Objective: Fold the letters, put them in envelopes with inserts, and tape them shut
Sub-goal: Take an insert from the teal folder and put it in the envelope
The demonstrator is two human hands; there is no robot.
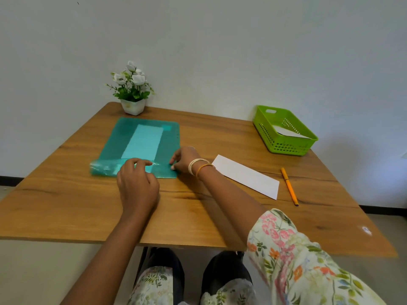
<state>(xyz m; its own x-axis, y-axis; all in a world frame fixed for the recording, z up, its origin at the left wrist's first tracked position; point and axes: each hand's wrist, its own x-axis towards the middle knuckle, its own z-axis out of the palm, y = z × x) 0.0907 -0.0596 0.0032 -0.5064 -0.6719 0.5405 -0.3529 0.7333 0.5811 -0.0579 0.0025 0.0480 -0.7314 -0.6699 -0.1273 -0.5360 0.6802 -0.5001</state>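
A translucent teal plastic envelope (123, 142) lies on the wooden table (198, 216), with a pale folded letter (143, 142) showing through it. Its near flap (103, 168) is folded over along the front edge. My left hand (137, 183) presses down on the flap near its middle, fingers curled. My right hand (186, 160) pinches the envelope's near right corner, with bangles on the wrist. A white folded sheet (246, 176) lies on the table to the right of my right wrist.
A green plastic basket (284, 130) with a white paper inside stands at the back right. An orange pen (289, 186) lies right of the white sheet. A white pot of artificial flowers (133, 93) stands at the back edge by the wall.
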